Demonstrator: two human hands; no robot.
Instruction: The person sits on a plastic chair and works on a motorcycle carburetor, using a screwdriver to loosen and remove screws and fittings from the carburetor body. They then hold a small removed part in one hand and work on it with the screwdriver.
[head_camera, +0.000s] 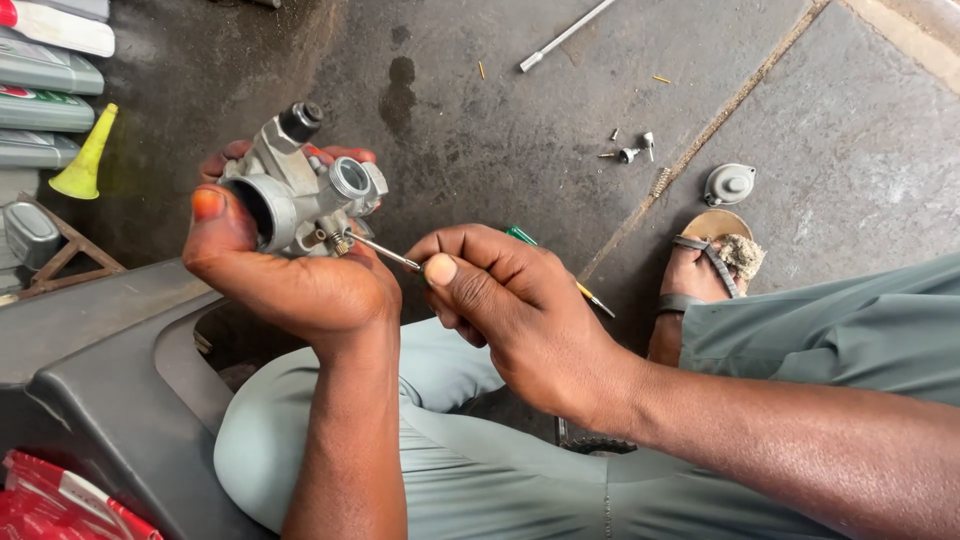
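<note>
While your left hand (300, 285) clamped the grey cast-metal carburettor body (300, 190) steady, your right hand (515, 310) pinched a thin green-handled screwdriver (385, 253), its tip at the underside.

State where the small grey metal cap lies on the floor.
In the head view, the grey metal cap lies upper right on the concrete floor, just above the sandalled foot.

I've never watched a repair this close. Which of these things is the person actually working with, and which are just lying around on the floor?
In hand:
- left hand grips the grey metal carburettor
- right hand holds the thin screwdriver, tip at the carburettor

Lying about:
- small screws and fittings
- round metal cap
- long metal rod
- yellow funnel
- grey bottles
</note>
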